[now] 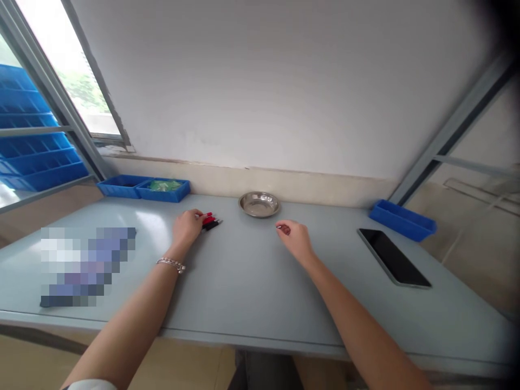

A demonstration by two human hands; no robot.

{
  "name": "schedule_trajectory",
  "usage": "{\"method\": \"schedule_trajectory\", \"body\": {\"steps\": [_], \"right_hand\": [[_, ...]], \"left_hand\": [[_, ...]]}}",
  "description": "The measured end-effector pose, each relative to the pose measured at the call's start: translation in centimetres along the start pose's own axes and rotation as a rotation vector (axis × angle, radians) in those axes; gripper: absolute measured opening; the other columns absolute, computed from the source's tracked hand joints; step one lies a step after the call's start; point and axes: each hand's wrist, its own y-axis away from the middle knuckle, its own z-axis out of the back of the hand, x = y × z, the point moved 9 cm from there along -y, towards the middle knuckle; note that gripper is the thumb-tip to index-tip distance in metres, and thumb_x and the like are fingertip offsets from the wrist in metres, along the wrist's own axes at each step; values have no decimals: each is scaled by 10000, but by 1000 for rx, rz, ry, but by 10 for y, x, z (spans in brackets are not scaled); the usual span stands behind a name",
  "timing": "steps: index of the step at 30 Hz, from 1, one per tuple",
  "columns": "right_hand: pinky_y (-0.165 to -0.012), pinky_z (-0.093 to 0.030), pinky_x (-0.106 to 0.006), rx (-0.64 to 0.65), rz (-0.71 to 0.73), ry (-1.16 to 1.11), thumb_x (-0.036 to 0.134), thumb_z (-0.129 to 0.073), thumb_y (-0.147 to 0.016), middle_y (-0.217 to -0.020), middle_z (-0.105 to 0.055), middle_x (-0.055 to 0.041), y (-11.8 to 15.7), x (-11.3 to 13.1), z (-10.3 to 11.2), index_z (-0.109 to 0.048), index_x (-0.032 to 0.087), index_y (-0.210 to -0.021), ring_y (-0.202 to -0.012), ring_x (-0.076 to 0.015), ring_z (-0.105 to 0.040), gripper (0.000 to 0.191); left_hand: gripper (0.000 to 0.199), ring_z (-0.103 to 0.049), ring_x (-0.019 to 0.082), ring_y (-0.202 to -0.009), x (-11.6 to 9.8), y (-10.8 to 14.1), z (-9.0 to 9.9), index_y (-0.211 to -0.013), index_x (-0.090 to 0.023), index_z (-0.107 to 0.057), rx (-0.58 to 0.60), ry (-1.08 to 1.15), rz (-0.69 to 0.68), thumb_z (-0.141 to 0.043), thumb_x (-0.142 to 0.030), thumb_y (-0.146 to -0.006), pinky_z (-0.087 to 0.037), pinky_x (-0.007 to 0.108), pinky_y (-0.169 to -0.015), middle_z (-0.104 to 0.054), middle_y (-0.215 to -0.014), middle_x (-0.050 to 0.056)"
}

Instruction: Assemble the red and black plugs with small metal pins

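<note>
My left hand (188,227) is closed at the left of the table's middle, its fingertips at a red pen (207,215). Beside those fingers lie another red pen (208,220) and a black pen (213,225), partly hidden by the hand. My right hand (295,237) hovers low over the table, fingers pinched together on a small thing too small to name. Between and beyond the two hands stands a round metal dish (259,205), and nothing can be made out in it.
Two blue trays (124,186) stand at the back left, one with green packets (164,186). A phone (394,258) and another blue tray (402,219) are at the right. A blurred-out flat object (89,265) lies at the left. The wall borders the table (244,292).
</note>
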Motion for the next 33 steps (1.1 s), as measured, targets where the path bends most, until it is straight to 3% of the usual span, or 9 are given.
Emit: {"method": "schedule_trajectory", "body": {"steps": [8, 20, 28, 33], "right_hand": [[-681, -441, -256, 28, -4, 105, 65, -492, -663, -697, -650, -42, -1, -5, -4, -645, 151, -776, -629, -130, -578, 209], [-680, -427, -265, 27, 60, 152, 86, -479, -689, -705, -638, -42, -1, -6, -9, -639, 159, -775, -648, -137, -565, 195], [-768, -377, -298, 76, 87, 305, 86, -467, -740, -793, -643, -60, 0, -7, -13, -641, 161, -796, -802, -172, -535, 197], [-727, -348, -326, 137, 46, 442, 181, -496, -773, -843, -617, -76, 2, -11, -16, -645, 178, -802, -894, -225, -469, 153]], "left_hand": [[314, -533, 265, -902, 2, -3, -9, -897, -201, -636, 26, -42, -37, -408, -376, -771, -398, 330, -727, -640, -914, 87], [370, -383, 360, -1036, 4, 0, -11, -1003, -220, -597, 59, -60, 31, -339, -378, -789, -333, 489, -779, -526, -1065, 167], [376, -390, 351, -1018, 4, -1, -15, -1013, -268, -589, 97, -62, 6, -294, -352, -794, -331, 484, -772, -510, -1049, 151], [368, -388, 365, -1027, 5, -2, -17, -1000, -274, -600, 117, -51, 9, -306, -344, -790, -333, 496, -762, -521, -1063, 142]]}}
